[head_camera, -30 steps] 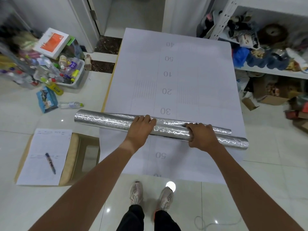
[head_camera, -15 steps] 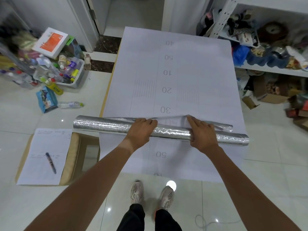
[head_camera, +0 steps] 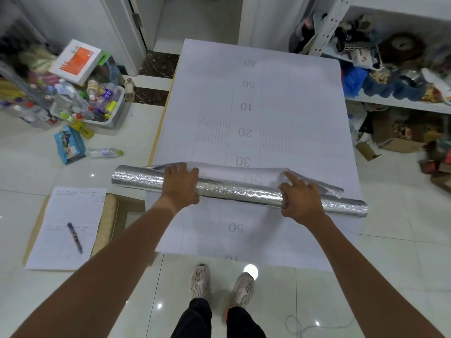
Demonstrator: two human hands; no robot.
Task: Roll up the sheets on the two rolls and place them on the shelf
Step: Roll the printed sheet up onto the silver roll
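A long silver foil roll (head_camera: 239, 191) lies crosswise on the table's white numbered sheet (head_camera: 280, 98). Its loose flap (head_camera: 239, 170), white on the underside, is lifted along the roll's far side, and its right corner (head_camera: 329, 189) is crumpled. My left hand (head_camera: 179, 186) lies over the roll left of its middle, fingers curled round it and fingertips on the flap's edge. My right hand (head_camera: 300, 201) rests on the roll further right, fingers stretched onto the flap and thumb against the near side. The white shelf (head_camera: 400, 103) stands to the right.
The shelf is crowded with bags and clutter, and cardboard boxes (head_camera: 395, 142) sit beneath it. On the floor at left are a bin of bottles (head_camera: 97, 106), a loose bottle (head_camera: 103, 152), and a paper with a pen (head_camera: 74, 237). My feet (head_camera: 219, 284) stand at the table's near edge.
The flap has lifted off the table and come up over the roll's far side. My right hand's fingers have stretched out from gripping the roll onto the flap.
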